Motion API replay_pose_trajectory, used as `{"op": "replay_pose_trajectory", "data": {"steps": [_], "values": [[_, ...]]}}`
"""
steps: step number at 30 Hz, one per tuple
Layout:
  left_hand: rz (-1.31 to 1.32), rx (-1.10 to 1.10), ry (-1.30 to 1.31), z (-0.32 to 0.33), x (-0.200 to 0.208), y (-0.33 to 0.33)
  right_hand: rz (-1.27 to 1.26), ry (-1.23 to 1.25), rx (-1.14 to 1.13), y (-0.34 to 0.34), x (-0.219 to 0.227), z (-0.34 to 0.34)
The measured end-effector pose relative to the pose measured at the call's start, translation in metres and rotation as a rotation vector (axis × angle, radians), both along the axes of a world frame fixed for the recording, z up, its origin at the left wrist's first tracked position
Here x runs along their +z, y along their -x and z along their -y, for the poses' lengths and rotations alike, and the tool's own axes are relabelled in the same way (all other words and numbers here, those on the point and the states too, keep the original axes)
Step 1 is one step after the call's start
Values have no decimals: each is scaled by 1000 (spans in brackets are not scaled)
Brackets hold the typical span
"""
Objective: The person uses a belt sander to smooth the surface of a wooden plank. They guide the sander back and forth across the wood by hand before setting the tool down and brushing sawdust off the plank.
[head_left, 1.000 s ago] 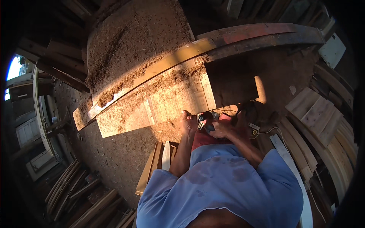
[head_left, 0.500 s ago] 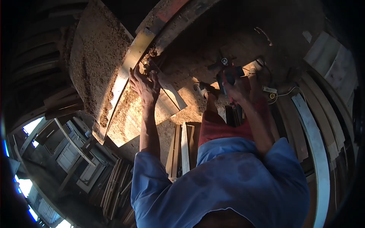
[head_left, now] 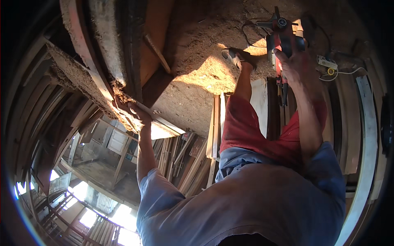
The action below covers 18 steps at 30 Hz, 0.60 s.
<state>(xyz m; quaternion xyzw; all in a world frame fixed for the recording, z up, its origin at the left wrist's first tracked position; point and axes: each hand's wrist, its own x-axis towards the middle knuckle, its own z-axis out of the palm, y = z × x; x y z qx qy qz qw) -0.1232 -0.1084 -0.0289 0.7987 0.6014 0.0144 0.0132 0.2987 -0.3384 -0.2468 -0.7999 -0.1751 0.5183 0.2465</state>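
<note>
My left hand (head_left: pixel 132 114) reaches out to the left and rests on the sawdust-covered edge of a long wooden board (head_left: pixel 88 69) lying on a workbench. Sawdust clings around the fingers. My right hand (head_left: pixel 292 61) grips a red and black power tool (head_left: pixel 280 39) held low over the sawdust floor, its cable (head_left: pixel 254 33) looping behind it. My bare leg in red shorts (head_left: pixel 262 131) stands below, the sandalled foot (head_left: pixel 239 57) on a sunlit patch of sawdust.
Wooden planks (head_left: pixel 215 123) lie stacked beside my leg and further boards (head_left: pixel 353 123) lean on the right. A white plug strip with wires (head_left: pixel 328 63) sits near the tool. A curved pale board (head_left: pixel 365 156) runs along the right rim.
The view has swung hard to the left and downward. My left hand stays on the board's sawdust edge while my right hand with the tool has dropped lower toward the floor.
</note>
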Motion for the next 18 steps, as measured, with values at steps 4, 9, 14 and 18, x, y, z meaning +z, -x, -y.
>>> {"op": "replay_pose_trajectory", "data": {"steps": [4, 9, 14, 18], "values": [[-10, -4, 130, -12, 8, 7, -124, 336, 79, -24, 11, -20], [-1, 32, 136, -8, 16, 26, -204, 235, -64, -46, 4, -17], [-85, -35, 152, -15, 26, 35, -144, 1, -330, -48, -32, 13], [-164, -95, 164, -19, 34, 39, -143, -49, -505, -58, -41, 18]]}}
